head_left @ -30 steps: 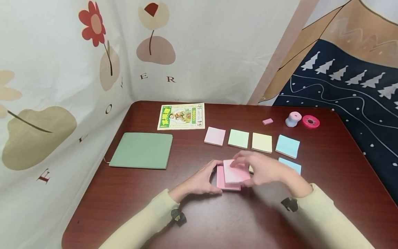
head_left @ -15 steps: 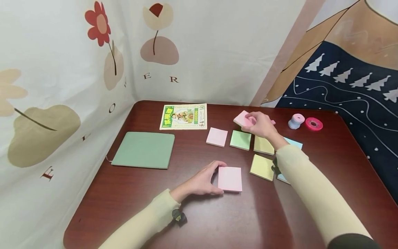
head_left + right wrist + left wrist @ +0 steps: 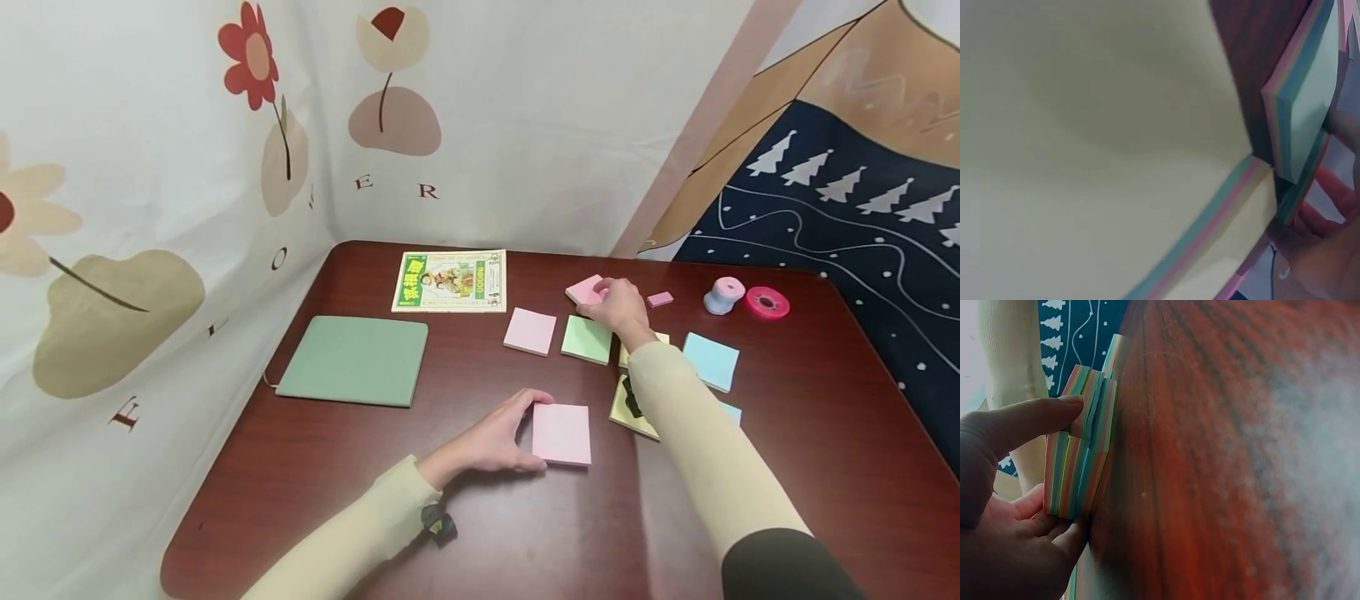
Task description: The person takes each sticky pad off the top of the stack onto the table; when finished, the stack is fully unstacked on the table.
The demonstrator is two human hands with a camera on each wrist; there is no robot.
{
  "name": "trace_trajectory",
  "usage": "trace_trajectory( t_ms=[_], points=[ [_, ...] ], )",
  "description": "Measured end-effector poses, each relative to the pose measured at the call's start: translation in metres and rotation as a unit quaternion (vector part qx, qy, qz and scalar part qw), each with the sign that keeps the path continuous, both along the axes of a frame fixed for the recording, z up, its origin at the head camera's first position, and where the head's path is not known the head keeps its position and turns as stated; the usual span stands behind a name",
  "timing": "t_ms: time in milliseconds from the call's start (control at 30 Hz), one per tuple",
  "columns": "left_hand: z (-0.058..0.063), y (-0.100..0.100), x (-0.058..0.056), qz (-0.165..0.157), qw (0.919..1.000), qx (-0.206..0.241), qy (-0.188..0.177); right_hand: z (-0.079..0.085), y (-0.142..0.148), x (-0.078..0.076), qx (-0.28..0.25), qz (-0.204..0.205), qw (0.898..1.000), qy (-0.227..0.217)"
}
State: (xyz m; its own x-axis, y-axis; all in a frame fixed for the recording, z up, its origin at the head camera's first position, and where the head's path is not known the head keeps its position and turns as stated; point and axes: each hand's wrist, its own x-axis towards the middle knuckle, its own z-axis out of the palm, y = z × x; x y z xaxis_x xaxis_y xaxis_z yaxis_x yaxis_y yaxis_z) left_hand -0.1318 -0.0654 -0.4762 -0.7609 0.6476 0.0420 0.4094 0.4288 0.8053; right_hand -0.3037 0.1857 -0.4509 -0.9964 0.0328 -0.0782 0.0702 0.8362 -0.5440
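Observation:
In the head view, my left hand (image 3: 495, 437) holds a pale pink sticky note pad (image 3: 562, 434) on the near part of the table, thumb and fingers at its edges. The left wrist view shows this pad as a thick block (image 3: 1075, 469) with striped coloured edges, pinched between thumb and fingers. My right hand (image 3: 619, 310) reaches to the back and grips another pink sticky note pad (image 3: 584, 290) just behind the green pad (image 3: 587, 339). In the right wrist view, a yellow pad (image 3: 1097, 137) fills the foreground, and the fingers (image 3: 1335, 190) show at the right edge.
A pink pad (image 3: 530, 332) and blue pads (image 3: 711, 361) lie about the right arm, which partly covers the yellow pads (image 3: 626, 412). A green notebook (image 3: 352, 360) and a booklet (image 3: 452, 282) lie left. A pink eraser (image 3: 660, 299), a spool (image 3: 723, 296) and red tape (image 3: 767, 302) stand back right.
My right hand lifted the upper pink pad off the one by my left hand, carried it to the back and lowered it behind the green pad. My left hand has stayed put.

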Motion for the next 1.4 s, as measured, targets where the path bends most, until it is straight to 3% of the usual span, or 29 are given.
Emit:
trace_trajectory(
  t_ms=[300, 467, 633, 867, 967, 1100, 1400],
  points=[
    [0.002, 0.001, 0.0, 0.002, 1.0, 0.002, -0.004, 0.016, 0.007, 0.005, 0.01, 0.07, 0.997, -0.007],
    [0.003, 0.001, 0.0, 0.005, 1.0, 0.002, -0.008, 0.032, 0.009, 0.023, 0.023, 0.163, 0.985, 0.042],
    [0.003, 0.001, 0.0, 0.007, 0.9999, -0.001, -0.009, 0.045, 0.004, 0.064, 0.004, 0.271, 0.959, 0.079],
    [0.002, 0.001, -0.001, 0.002, 1.0, -0.003, -0.007, 0.039, -0.006, 0.134, -0.016, 0.397, 0.915, 0.069],
    [0.002, 0.001, -0.001, 0.0, 1.0, -0.006, -0.006, 0.032, -0.011, 0.155, -0.013, 0.414, 0.908, 0.068],
    [0.002, 0.0, 0.0, -0.001, 1.0, -0.007, -0.004, 0.023, -0.016, 0.174, -0.007, 0.412, 0.908, 0.083],
    [0.003, 0.0, 0.0, -0.001, 1.0, -0.003, -0.007, 0.005, -0.022, 0.188, 0.038, 0.379, 0.914, 0.143]
  ],
)
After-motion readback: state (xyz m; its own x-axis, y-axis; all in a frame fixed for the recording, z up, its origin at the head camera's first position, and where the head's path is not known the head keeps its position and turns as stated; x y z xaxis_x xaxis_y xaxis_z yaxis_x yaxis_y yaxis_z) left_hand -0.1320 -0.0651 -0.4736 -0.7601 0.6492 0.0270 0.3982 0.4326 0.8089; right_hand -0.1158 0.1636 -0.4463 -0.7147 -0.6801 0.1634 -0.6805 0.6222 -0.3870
